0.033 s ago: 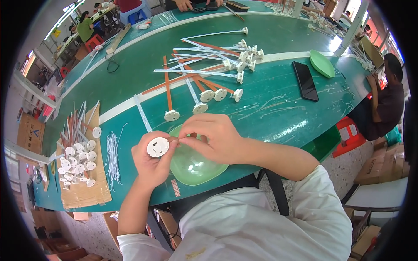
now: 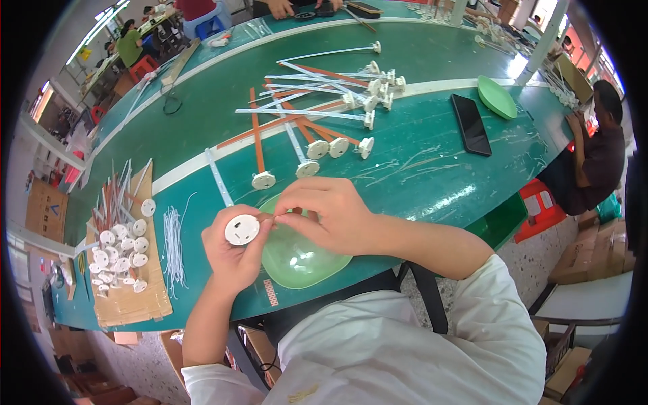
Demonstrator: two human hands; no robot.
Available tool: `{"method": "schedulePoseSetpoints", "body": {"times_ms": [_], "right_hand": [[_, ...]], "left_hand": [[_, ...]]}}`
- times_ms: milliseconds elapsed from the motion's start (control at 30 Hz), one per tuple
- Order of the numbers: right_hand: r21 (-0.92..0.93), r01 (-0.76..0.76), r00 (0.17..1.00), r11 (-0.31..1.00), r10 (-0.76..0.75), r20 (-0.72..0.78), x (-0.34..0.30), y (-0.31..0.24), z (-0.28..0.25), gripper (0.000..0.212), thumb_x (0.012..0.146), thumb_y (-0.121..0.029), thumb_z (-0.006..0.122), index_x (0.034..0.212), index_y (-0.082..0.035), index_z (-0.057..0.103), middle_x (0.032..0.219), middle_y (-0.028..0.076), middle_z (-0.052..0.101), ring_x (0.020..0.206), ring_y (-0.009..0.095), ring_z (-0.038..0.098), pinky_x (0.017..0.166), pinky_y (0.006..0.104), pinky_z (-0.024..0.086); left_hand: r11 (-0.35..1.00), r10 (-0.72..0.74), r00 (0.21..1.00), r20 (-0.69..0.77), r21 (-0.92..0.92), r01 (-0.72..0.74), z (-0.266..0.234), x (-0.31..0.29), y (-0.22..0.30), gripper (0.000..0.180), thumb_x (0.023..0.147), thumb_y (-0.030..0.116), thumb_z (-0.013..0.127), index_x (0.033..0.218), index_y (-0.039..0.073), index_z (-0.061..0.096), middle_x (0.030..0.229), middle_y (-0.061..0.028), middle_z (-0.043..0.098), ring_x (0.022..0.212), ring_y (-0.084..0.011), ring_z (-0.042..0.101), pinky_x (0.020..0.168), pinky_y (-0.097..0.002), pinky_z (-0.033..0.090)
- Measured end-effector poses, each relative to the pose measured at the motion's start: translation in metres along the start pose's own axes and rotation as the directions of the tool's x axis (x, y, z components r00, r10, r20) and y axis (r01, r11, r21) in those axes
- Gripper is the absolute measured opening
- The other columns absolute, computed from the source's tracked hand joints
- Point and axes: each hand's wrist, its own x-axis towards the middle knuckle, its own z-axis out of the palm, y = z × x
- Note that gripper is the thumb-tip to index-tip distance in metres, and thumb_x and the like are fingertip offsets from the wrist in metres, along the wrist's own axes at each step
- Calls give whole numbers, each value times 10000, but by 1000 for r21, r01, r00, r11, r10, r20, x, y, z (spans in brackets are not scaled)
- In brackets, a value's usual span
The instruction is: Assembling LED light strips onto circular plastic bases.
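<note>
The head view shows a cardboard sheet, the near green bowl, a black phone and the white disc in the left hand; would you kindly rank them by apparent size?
Largest to smallest:
1. Cardboard sheet, partly covered
2. Near green bowl, partly hidden
3. Black phone
4. White disc

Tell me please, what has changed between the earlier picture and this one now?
Nothing was visibly moved, taken or let go; only the view shifted slightly. The left hand still holds the white disc, the right hand stays pinched beside it, and the near green bowl and black phone lie as before.
</note>
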Motion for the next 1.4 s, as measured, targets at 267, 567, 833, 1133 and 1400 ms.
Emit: {"method": "schedulePoseSetpoints", "body": {"times_ms": [267,567,833,1133,1400], "right_hand": [[-152,176,968,973,-199,-152,3,3,5,115,790,6,716,882,-19,653,860,115,662,693,283,638,582,357,508],[-197,248,942,949,-283,-177,2,0,4,172,762,34,723,915,-7,656,865,112,683,687,271,666,567,326,527],[-193,288,935,938,-320,-156,1,0,6,144,783,26,714,912,-4,658,888,107,698,690,256,675,567,321,530],[-206,302,927,931,-337,-163,-3,2,10,157,769,18,720,912,1,657,872,109,690,675,257,664,565,319,527],[-265,303,909,916,-361,-207,-4,-1,21,211,704,48,722,897,5,651,831,116,667,660,262,663,548,321,526]], "left_hand": [[982,175,977,121,-87,-165,6,8,13,520,945,114,553,1416,-38,395,1327,-271,558,1111,-294,646,916,-381,514],[974,89,982,165,-221,-51,2,0,3,507,964,-8,515,1445,-82,375,1415,-267,484,1202,-317,599,979,-376,499],[957,58,990,127,-288,-19,4,-2,7,515,964,21,546,1440,-81,380,1405,-275,491,1242,-338,571,1009,-378,483],[928,-6,996,85,-371,37,8,-5,4,523,948,28,594,1427,-74,412,1364,-259,544,1156,-222,608,920,-279,492],[971,-43,993,110,-228,67,9,-8,3,517,947,64,628,1419,-51,452,1309,-224,602,1061,-119,608,823,-224,504]]}}
